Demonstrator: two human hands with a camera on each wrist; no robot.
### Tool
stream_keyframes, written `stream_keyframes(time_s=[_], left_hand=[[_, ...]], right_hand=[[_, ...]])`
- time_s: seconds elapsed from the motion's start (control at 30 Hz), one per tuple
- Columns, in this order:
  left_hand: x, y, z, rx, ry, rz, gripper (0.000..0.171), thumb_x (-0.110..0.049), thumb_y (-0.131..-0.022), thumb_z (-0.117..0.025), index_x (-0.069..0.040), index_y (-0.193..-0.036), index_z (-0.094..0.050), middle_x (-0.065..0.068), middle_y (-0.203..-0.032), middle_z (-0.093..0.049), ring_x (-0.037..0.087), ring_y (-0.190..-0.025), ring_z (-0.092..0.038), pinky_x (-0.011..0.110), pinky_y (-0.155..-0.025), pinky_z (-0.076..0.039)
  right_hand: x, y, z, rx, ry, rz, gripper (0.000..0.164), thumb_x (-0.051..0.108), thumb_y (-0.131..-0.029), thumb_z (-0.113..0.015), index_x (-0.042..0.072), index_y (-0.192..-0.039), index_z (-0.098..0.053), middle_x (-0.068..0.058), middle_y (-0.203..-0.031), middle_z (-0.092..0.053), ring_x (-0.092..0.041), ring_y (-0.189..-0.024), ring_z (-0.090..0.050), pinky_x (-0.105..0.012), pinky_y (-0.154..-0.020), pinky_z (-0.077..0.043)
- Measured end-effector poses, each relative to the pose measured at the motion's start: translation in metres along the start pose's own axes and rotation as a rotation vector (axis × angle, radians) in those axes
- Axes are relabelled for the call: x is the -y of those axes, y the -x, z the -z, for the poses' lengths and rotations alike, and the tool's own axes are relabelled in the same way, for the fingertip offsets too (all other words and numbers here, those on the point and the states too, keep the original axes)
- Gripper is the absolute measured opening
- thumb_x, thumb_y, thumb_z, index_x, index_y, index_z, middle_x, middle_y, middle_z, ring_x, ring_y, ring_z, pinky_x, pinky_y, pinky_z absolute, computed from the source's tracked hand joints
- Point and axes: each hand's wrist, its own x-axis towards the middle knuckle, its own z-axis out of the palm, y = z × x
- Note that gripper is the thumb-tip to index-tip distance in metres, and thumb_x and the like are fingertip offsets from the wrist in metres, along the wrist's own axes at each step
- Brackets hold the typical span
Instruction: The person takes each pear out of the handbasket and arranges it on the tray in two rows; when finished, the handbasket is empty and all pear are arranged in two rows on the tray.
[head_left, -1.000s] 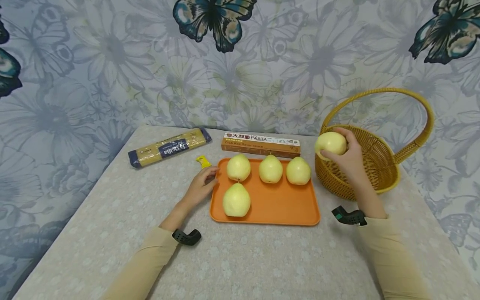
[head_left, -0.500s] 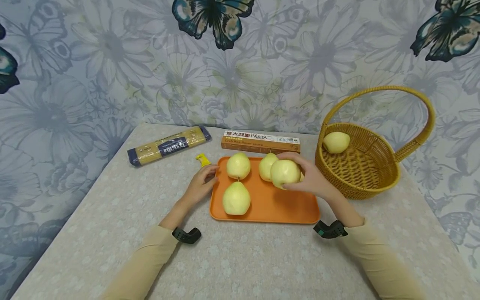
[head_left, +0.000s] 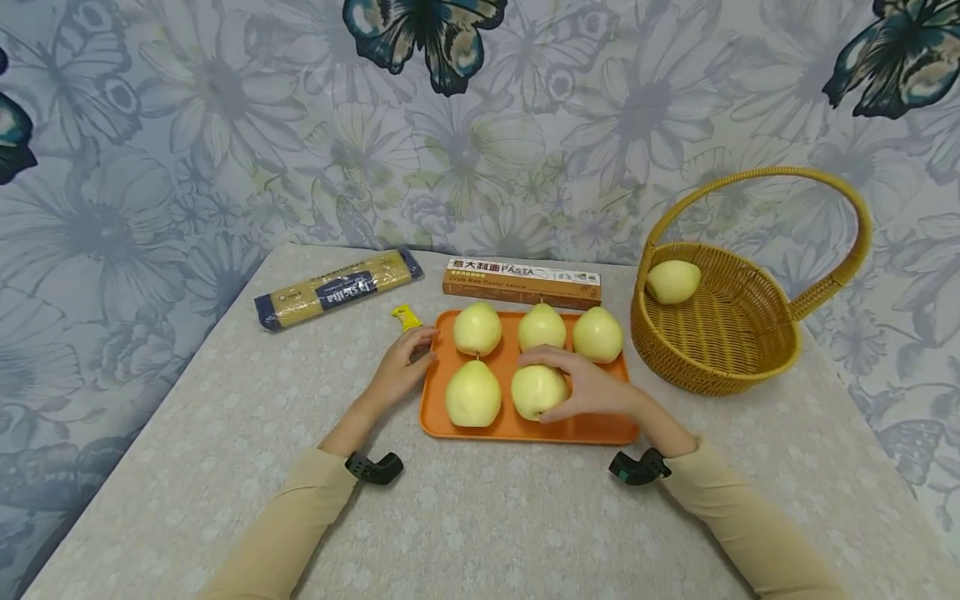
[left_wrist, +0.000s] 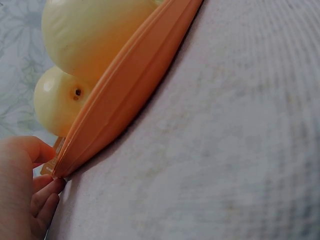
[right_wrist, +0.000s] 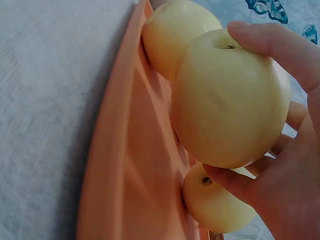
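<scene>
In the head view my right hand (head_left: 581,385) grips a pale yellow pear (head_left: 536,393) over the front middle of the orange tray (head_left: 528,433). The right wrist view has thumb and fingers curled around that pear (right_wrist: 230,100); whether it touches the tray I cannot tell. A front-left pear (head_left: 473,398) sits beside it. Behind stand a back-left pear (head_left: 477,329), a middle pear (head_left: 542,325) and a back-right pear (head_left: 597,335). My left hand (head_left: 400,367) holds the tray's left rim; in the left wrist view, its fingers (left_wrist: 42,197) lie on both sides of the rim.
A wicker basket (head_left: 716,379) with a tall handle stands right of the tray, one pear (head_left: 673,282) inside. Behind the tray lies a pasta box (head_left: 521,285). A spaghetti pack (head_left: 341,289) and a small yellow packet (head_left: 406,317) lie to the left.
My right hand has carried the pear left from the basket, past the back-right pear, to the tray's front middle. My left hand has stayed at the rim.
</scene>
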Motion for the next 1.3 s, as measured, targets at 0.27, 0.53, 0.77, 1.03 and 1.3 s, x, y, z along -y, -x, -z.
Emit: stream_keyframes(time_s=[0.27,0.53,0.77,1.03,1.3], left_hand=[[-0.009,0.002,0.0,0.022,0.002,-0.005,0.04,-0.005,-0.095,-0.054,0.005,-0.133,-0.049,0.025,-0.136,-0.048,0.039,-0.12,-0.052,0.051,-0.104,-0.046],[-0.039,0.008,0.008,0.036,0.005,-0.01,0.039,0.0,-0.094,-0.053,0.012,-0.131,-0.048,0.029,-0.135,-0.047,0.043,-0.119,-0.052,0.052,-0.104,-0.045],[-0.04,0.01,0.009,0.044,0.009,-0.009,0.04,0.0,-0.094,-0.053,0.012,-0.131,-0.048,0.03,-0.135,-0.047,0.044,-0.12,-0.051,0.052,-0.105,-0.044],[-0.021,0.005,0.004,0.029,0.003,-0.012,0.039,-0.001,-0.095,-0.053,0.01,-0.132,-0.049,0.028,-0.138,-0.045,0.043,-0.12,-0.051,0.053,-0.104,-0.044],[0.004,-0.001,0.0,0.011,-0.002,-0.028,0.037,-0.006,-0.095,-0.055,0.002,-0.131,-0.053,0.022,-0.141,-0.045,0.037,-0.121,-0.052,0.048,-0.106,-0.045]], right_hand=[[-0.009,0.001,-0.006,0.023,0.028,0.005,0.067,0.02,-0.07,-0.084,0.013,-0.13,-0.054,0.0,-0.136,-0.051,-0.017,-0.126,-0.046,-0.042,-0.106,-0.041],[-0.008,0.002,-0.007,0.068,0.021,-0.017,0.071,0.022,-0.07,-0.085,0.011,-0.132,-0.052,-0.002,-0.141,-0.047,-0.019,-0.131,-0.042,-0.046,-0.11,-0.038],[-0.005,0.001,-0.006,0.076,0.008,0.004,0.067,0.027,-0.072,-0.083,0.009,-0.131,-0.054,-0.004,-0.142,-0.047,-0.02,-0.133,-0.042,-0.047,-0.11,-0.037],[-0.005,0.001,-0.006,0.053,-0.02,0.016,0.064,0.025,-0.073,-0.083,0.009,-0.129,-0.055,-0.007,-0.14,-0.049,-0.018,-0.131,-0.043,-0.042,-0.111,-0.037],[-0.001,0.001,-0.003,0.025,-0.034,0.036,0.058,0.022,-0.075,-0.082,0.01,-0.126,-0.057,-0.009,-0.139,-0.05,-0.02,-0.131,-0.044,-0.05,-0.112,-0.034]])
